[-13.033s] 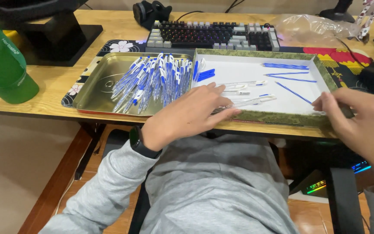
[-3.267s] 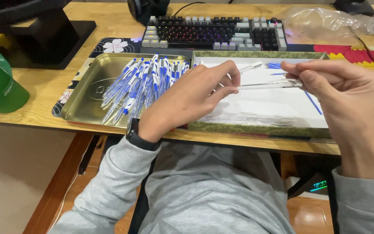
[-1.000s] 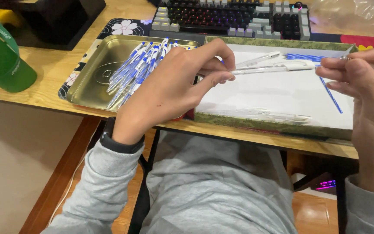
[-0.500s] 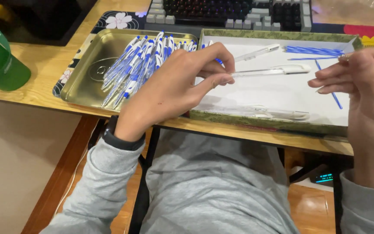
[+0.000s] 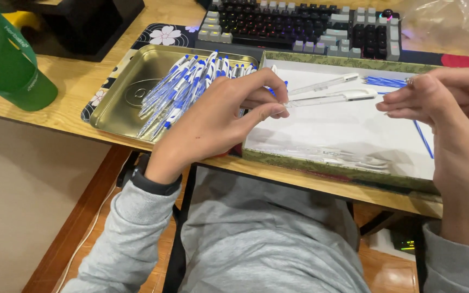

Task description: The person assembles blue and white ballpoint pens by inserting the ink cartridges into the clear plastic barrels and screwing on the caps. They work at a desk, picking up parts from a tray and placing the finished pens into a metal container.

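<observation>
Head view: pen barrel in left hand

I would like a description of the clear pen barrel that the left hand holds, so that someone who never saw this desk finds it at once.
Start at the white-lined box in front of the keyboard, right of the gold metal tray. The left hand pinches one end of a clear pen barrel in the air above it. A similar barrel is just behind; only this one is in the fingertips.

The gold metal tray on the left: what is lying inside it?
Inside the gold metal tray lies a heap of blue-and-white plastic pens, leaning toward its right side. The left hand covers the tray's right edge, so any pens there are hidden.
</observation>
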